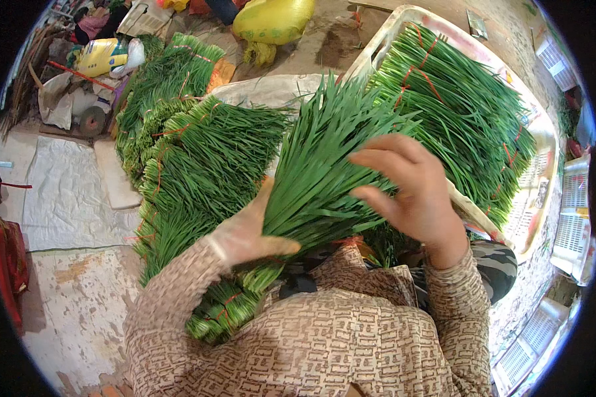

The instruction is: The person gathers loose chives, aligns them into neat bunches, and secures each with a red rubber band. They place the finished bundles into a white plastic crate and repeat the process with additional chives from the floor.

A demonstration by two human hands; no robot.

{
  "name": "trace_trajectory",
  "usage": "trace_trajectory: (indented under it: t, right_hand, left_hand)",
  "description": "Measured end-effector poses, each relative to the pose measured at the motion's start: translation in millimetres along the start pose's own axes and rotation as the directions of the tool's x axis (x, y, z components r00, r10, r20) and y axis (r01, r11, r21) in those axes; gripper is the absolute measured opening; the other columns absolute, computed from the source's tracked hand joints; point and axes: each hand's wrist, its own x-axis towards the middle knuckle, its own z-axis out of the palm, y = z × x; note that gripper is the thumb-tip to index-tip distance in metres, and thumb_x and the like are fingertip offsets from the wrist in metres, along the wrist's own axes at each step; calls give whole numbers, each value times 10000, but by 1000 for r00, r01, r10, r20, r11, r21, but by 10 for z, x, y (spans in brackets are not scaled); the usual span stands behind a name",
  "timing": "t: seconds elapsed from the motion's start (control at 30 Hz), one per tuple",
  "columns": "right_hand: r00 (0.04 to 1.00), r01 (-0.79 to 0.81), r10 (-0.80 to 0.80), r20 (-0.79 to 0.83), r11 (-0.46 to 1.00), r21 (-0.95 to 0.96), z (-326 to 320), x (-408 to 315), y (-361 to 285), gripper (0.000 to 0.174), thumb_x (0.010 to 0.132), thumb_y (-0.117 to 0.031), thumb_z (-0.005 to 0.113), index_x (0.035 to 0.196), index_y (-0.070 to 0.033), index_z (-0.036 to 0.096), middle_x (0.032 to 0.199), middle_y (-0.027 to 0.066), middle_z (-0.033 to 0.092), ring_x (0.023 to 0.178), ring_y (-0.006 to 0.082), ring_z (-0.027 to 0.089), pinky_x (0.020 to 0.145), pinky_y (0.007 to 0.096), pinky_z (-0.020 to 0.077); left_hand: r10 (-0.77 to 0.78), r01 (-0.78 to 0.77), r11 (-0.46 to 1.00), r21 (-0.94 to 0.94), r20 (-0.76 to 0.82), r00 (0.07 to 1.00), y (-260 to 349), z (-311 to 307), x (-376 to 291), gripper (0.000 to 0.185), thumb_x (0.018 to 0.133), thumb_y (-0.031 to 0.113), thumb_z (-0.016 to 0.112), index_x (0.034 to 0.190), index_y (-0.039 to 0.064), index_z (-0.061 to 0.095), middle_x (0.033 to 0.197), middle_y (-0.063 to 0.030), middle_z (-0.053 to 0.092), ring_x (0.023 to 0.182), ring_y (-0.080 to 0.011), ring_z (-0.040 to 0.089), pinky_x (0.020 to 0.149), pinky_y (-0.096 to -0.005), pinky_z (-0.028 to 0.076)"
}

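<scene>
A large bunch of garlic chives [313,183] fans out before my chest, leaf tips pointing away from me. My left hand [251,235] grips it low down, thumb across the near side. Over the right edge of the leaves is my right hand [407,188], fingers and thumb spread and curved, holding nothing; whether it touches the leaves I cannot tell. Left of the bunch lie several tied bundles of chives [203,154]. Another tied bundle [223,310] is below my left forearm, close to my body.
On the right, a white plastic crate [541,119] holds chive bundles [442,124] tied with red string. A yellow sack [273,22] lies at the back. Back left stands a cart-like thing with a wheel [93,121]. White sheeting [64,198] covers the floor at left. More crates [571,213] line the right edge.
</scene>
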Motion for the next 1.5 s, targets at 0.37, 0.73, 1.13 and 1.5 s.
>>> trace_trajectory:
  t: [0.37, 0.73, 1.13, 1.5]
  right_hand:
    - [896, -25, 197, 399, 918, -395, 670, -412, -248, 664, 758, -214, 733, 1397, -205, 552, 1168, 106, 609, 939, 268, 642, 776, 389, 523]
    - [962, -3, 83, 261, 956, -295, 715, -741, -208, 541, 799, -152, 612, 1338, -184, 588, 1004, 75, 588, 804, 236, 645, 670, 363, 546]
    - [950, -40, 126, 286, 956, -290, 736, -758, -228, 541, 821, -121, 604, 1360, -161, 575, 1124, 76, 627, 840, 240, 665, 699, 368, 548]
    - [928, -246, 245, 279, 969, -35, 620, -829, -244, 424, 905, -248, 639, 1280, -57, 579, 1141, 137, 661, 890, 318, 695, 734, 408, 564]
  left_hand:
    - [-195, -103, 755, -648, -372, 908, -449, -10, 768, 456, 918, 184, 717, 1301, -19, 575, 1161, -78, 681, 1037, -176, 632, 957, -323, 495]
    - [-181, -315, 576, -754, -494, 850, -529, 74, 565, 360, 947, 138, 678, 1269, -2, 596, 1139, -70, 679, 937, -151, 645, 870, -308, 532]
    - [807, -514, 517, 684, -190, 559, 353, 334, 139, 297, 783, 31, 701, 1079, 10, 697, 810, -95, 698, 747, -298, 685, 735, -433, 563]
    - [576, -147, 639, 755, -344, 741, 66, 565, 341, 323, 865, 254, 700, 1179, 191, 736, 1289, -109, 625, 1201, -347, 556, 1006, -485, 446]
